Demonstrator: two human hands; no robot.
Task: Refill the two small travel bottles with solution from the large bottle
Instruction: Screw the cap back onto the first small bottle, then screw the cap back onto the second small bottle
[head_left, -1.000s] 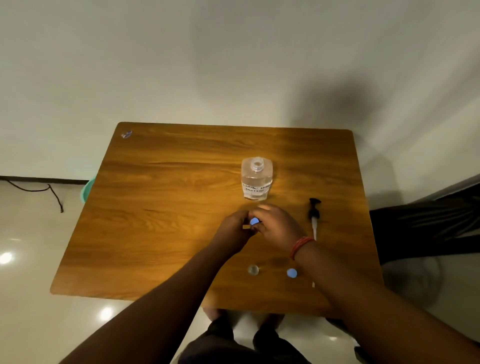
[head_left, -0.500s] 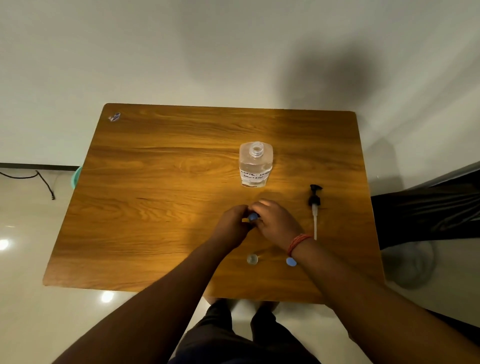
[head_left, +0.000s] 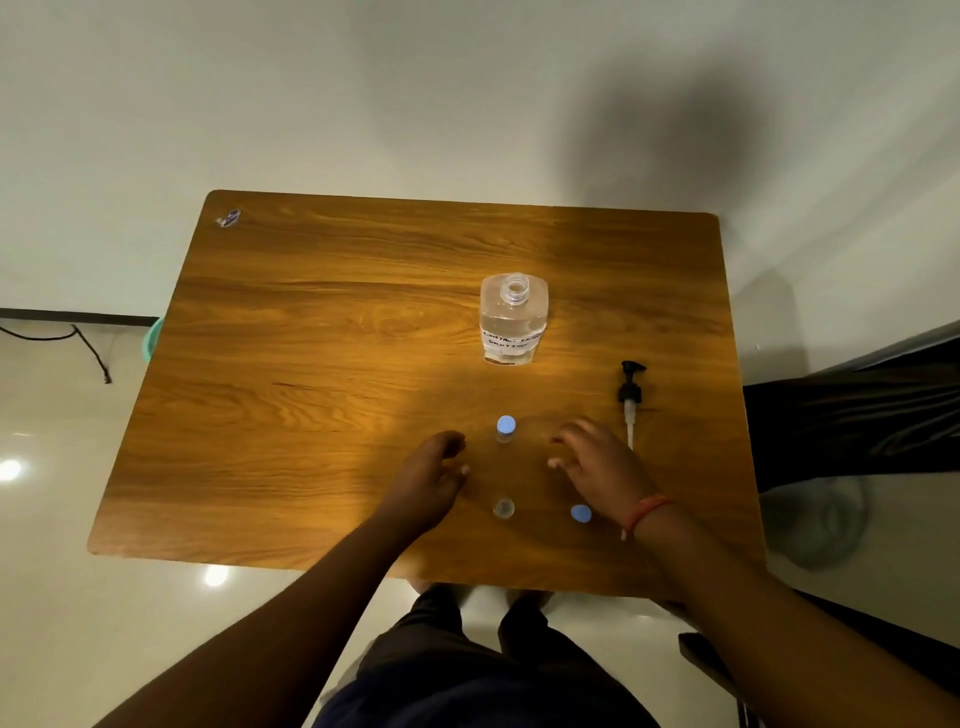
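A large clear bottle (head_left: 513, 319) with a handwritten label stands uncapped near the table's middle. Nearer to me, a small clear travel bottle with a blue cap (head_left: 505, 427) stands upright between my hands. A second small travel bottle (head_left: 503, 508) stands open closer to the front edge, and its loose blue cap (head_left: 581, 514) lies to its right. My left hand (head_left: 432, 477) hovers left of the capped bottle, fingers apart, holding nothing. My right hand (head_left: 597, 466), a red band at the wrist, is spread open to the right of it.
A black pump head with a white tube (head_left: 631, 397) lies on the wooden table (head_left: 311, 364) to the right. A small sticker (head_left: 228, 218) marks the far left corner. A dark chair or cloth (head_left: 857, 426) sits beyond the right edge.
Both hands were closed together on the small bottle and its blue cap; now they have let go and moved apart, leaving the capped bottle standing alone.
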